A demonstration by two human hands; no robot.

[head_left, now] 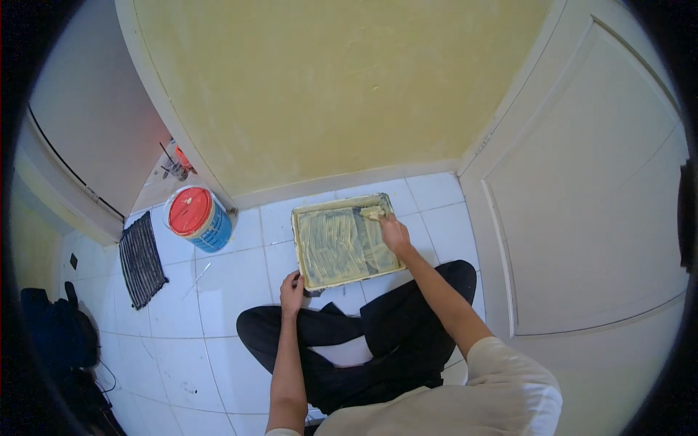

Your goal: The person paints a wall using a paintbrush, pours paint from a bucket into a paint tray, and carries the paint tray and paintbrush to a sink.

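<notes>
On the white tiles in front of my folded legs lies a paint tray [342,247], its ridged floor streaked with pale yellow paint over dark grey. My right hand [395,235] reaches into its far right part and grips what looks like a paintbrush [372,213], its head coated in the same paint. Most of the handle is hidden by my fingers. At the near left corner, my left hand [292,293] holds the tray's rim. Something small and dark shows beside those fingers, too little of it to name.
A blue paint bucket [211,229] with a red lid [190,211] stands left of the tray. Farther left lie a dark striped mat [143,260] and a dark bag [62,327]. A yellow wall [327,94] rises ahead; a white door [589,189] is at the right.
</notes>
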